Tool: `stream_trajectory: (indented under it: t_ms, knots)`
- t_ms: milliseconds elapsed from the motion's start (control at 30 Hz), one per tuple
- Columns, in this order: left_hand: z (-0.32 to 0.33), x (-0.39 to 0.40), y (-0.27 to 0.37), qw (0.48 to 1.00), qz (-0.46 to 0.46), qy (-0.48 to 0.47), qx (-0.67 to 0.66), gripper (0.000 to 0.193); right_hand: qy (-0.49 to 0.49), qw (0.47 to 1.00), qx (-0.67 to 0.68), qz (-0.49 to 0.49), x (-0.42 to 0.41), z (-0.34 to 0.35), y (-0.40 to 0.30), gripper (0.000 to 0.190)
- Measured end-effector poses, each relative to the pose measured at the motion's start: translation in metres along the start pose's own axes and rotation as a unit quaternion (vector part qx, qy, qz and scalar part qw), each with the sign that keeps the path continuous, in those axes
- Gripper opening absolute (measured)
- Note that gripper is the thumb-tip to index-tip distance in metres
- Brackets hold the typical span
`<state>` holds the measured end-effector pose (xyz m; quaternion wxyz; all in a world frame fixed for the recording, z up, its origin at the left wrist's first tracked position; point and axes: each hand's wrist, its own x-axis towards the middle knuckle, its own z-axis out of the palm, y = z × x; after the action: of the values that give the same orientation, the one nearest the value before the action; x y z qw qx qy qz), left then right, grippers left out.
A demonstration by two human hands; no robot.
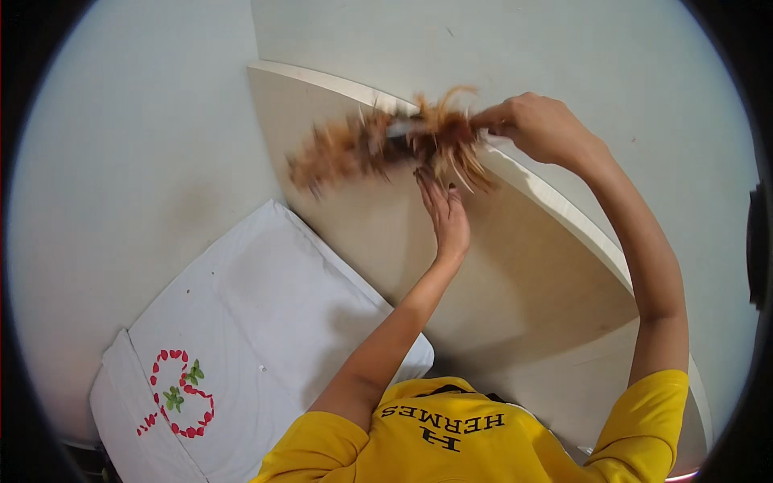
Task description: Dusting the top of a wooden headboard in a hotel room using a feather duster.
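Note:
A brown and tan feather duster [368,148], blurred, lies across the upper part of a beige wooden headboard panel [362,235]. My right hand [531,127] is closed around its right end, above the pale top edge of the panel. My left hand [445,211] is raised just below the feathers, with its fingers stretched out. Its fingertips are close to the feathers and the panel; whether they touch either one I cannot tell.
A bed or mattress with a white sheet [272,278] stands at the lower left against the panel. Red petals [192,432] form a heart outline on it, with green leaves [174,398] inside. Pale walls [151,121] rise behind. A dark object [756,247] shows at the right rim.

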<state>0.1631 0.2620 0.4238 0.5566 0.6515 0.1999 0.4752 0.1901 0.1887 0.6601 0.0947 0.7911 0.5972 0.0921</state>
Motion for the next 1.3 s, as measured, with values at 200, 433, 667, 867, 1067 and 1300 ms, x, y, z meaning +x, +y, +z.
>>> stream_trajectory:
  t_ms: [200,433,667,867,1067,1300]
  knots:
    - [0.001,0.023,0.051,0.993,0.091,0.08,-0.013,0.059,0.144,0.968,0.197,0.059,-0.054,0.04,0.031,0.032]
    - [0.002,0.038,0.051,0.993,0.061,0.101,0.022,0.056,0.152,0.947,0.275,0.071,-0.105,0.058,0.039,0.033]
    - [0.002,0.046,0.04,0.981,0.069,0.134,-0.122,0.056,0.226,0.946,0.218,0.077,-0.07,0.08,0.027,0.039]
    - [-0.018,0.074,0.029,0.974,0.09,0.074,-0.196,0.058,0.212,0.95,0.228,0.018,-0.004,0.078,-0.001,0.042]
    - [-0.045,0.128,0.015,0.957,0.096,0.199,-0.19,0.057,0.254,0.954,0.157,0.031,0.094,0.082,-0.039,0.03]
    - [-0.079,0.192,-0.006,0.958,0.103,0.178,-0.2,0.067,0.227,0.965,0.133,-0.002,0.218,0.068,-0.073,0.03]
